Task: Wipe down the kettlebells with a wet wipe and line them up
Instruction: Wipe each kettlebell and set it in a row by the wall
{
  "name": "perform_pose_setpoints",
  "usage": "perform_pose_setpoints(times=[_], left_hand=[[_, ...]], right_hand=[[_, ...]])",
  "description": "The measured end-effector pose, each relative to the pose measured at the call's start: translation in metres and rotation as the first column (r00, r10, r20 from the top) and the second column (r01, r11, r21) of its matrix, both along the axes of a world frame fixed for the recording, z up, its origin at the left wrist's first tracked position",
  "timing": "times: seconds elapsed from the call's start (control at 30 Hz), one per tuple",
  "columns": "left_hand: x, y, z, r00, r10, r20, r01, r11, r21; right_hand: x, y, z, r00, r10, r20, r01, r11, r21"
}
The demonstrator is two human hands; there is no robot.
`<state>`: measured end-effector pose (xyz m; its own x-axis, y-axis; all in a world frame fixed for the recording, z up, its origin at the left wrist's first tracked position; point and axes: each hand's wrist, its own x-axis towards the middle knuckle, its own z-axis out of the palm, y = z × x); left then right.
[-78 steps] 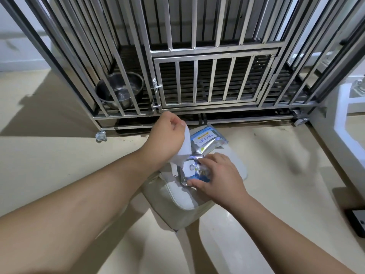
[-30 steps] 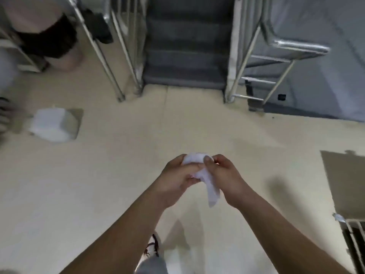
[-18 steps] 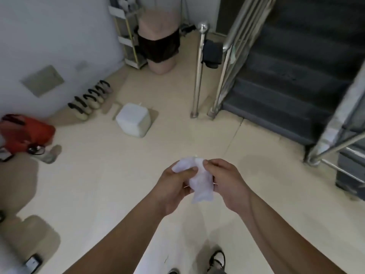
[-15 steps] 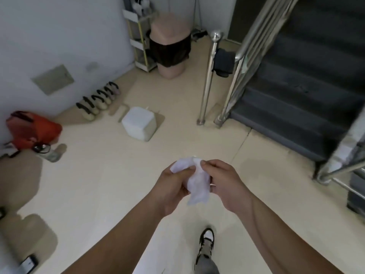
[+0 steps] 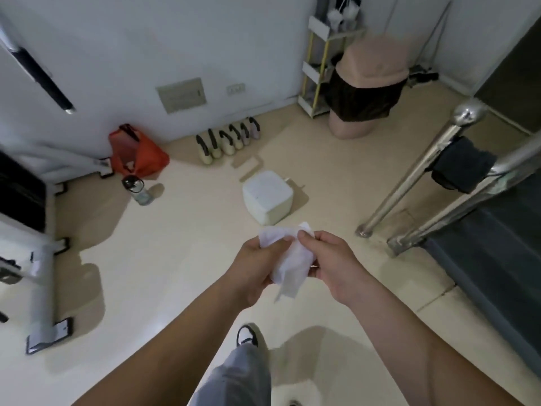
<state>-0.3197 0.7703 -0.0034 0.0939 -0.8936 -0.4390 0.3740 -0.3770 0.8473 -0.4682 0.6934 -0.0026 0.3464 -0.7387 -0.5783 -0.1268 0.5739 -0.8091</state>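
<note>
- Left hand (image 5: 257, 268) and right hand (image 5: 333, 265) pinch the soft white wet wipe (image 5: 289, 260).
- Pale kettlebells (image 5: 227, 143) beyond white box (image 5: 268, 200): likely heavy; lift by dark handles (image 5: 211, 138).

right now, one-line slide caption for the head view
Left hand and right hand hold a white wet wipe; kettlebells sit in a row by the wall.

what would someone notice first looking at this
The white wipe in the middle, pinched between the left hand and right hand. Beyond it, a row of kettlebells stands against the wall, with an orange bag to their left and a white box nearer the hands.
</note>
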Motion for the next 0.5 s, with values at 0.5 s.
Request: perform_pose_setpoints(times=[0.5], left_hand=[[0.180,-0.321,-0.012,0.973,0.135,0.185,-0.145,0.989,0.037]], right_hand=[[0.203,-0.333,-0.012,0.971,0.228,-0.078,-0.230,0.973,-0.021]])
